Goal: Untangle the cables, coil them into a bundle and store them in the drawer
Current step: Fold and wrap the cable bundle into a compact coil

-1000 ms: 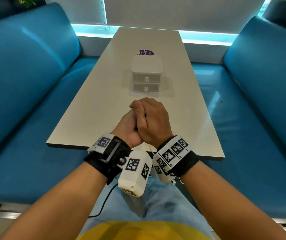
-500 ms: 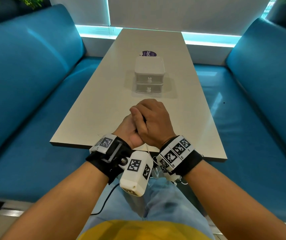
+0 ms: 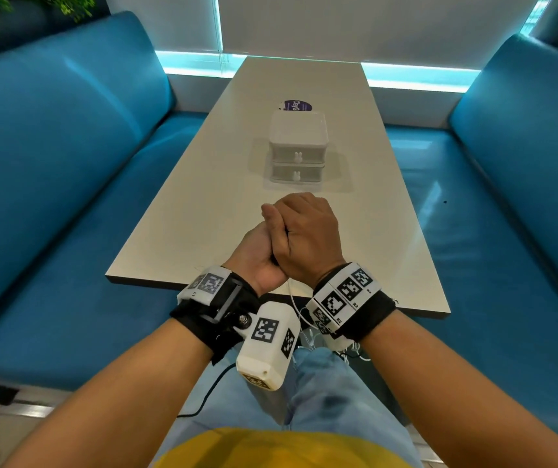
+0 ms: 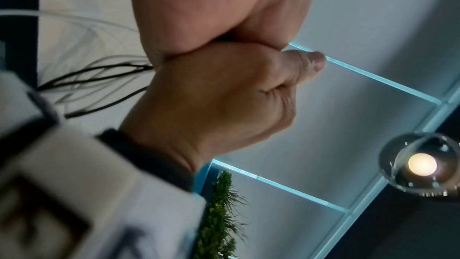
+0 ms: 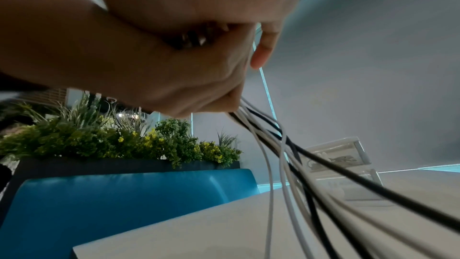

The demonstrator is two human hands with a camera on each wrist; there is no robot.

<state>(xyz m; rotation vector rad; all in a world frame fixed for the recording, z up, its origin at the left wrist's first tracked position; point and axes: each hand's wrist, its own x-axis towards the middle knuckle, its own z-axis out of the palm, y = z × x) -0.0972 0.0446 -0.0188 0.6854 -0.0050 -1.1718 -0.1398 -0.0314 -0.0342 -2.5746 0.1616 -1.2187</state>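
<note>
Drawer unit (image 3: pixel 297 148) (both drawers closed) stands just beyond hands (image 3: pixel 291 241).

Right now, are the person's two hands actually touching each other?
Touching. The head view shows the right hand pressed against the left hand with no gap, and the left wrist view shows them pressed together.

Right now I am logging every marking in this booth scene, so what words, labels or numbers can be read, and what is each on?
"ClayG", upside down: round purple sticker on the long beige table, behind the white two-drawer plastic box.
"R2", "R3", "R4": white marker block strapped to the right wrist.
Smaller print on the sticker: too small to read.
Left wrist's marker block: blurred.
</note>
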